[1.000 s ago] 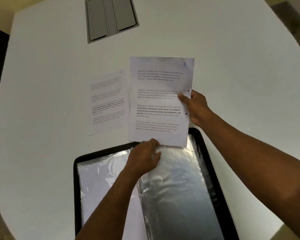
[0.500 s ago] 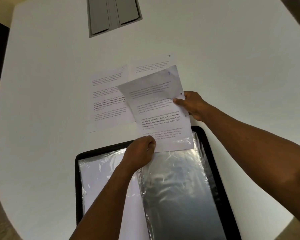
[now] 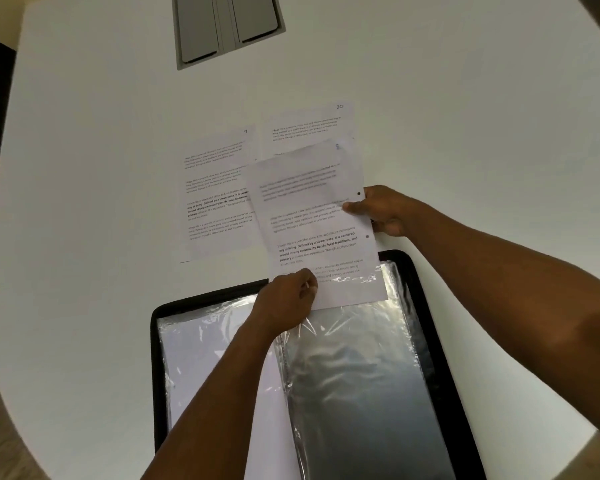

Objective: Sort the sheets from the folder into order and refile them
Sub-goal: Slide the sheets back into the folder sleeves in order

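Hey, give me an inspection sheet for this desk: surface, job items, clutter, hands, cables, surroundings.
Surface: white rounded table with a grey hatch panel.
Job's things: black open folder with clear plastic sleeves; two printed sheets flat; a third punched printed sheet held tilted over them.
Clutter: nothing seen.
Hands: left hand pinches the held sheet's near edge; right hand pinches its punched edge.
Cables: nothing seen.
Surroundings: dark furniture at left, unclear.
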Tool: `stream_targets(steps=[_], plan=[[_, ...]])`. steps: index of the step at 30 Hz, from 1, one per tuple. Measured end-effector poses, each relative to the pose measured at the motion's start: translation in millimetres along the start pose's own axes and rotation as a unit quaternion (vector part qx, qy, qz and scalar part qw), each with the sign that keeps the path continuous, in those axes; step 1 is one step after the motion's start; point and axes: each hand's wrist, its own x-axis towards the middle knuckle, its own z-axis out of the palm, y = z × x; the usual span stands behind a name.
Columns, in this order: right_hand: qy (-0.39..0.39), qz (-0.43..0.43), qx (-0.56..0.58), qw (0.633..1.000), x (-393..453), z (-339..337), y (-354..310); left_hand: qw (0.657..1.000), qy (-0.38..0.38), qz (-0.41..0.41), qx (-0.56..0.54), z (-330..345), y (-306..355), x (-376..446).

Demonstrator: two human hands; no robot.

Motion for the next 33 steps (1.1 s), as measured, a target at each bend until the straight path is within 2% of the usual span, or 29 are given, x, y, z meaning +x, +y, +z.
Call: stream_targets(steps=[6,12,16,26,28,33], plan=[[-0.019,0.015,-0.082,0.996,5,6,1,0.999,0.015,-0.022,-0.029,0,-7,-1],[-0.051,0.045,-0.103,0.992,3,-14,-5,0.998,0.015,-0.015,-0.052,2,-12,-1],[-0.068,0.049,-0.175,0.981,4,-10,-4,0.999,0.008,-0.018,-0.048,7,-7,3],[-0.065,0.051,-0.178,0.981,5,-29,-11,0.998,-0.003,-0.041,-0.057,-5,-14,2],[-0.043,0.037,-0.160,0.986,7,-32,-13,0.997,-0.020,-0.056,-0.046,-8,-16,5],[-0.054,0.043,-0.188,0.980,8,-28,-15,0.993,-0.085,-0.050,0.064,-12,-16,13]])
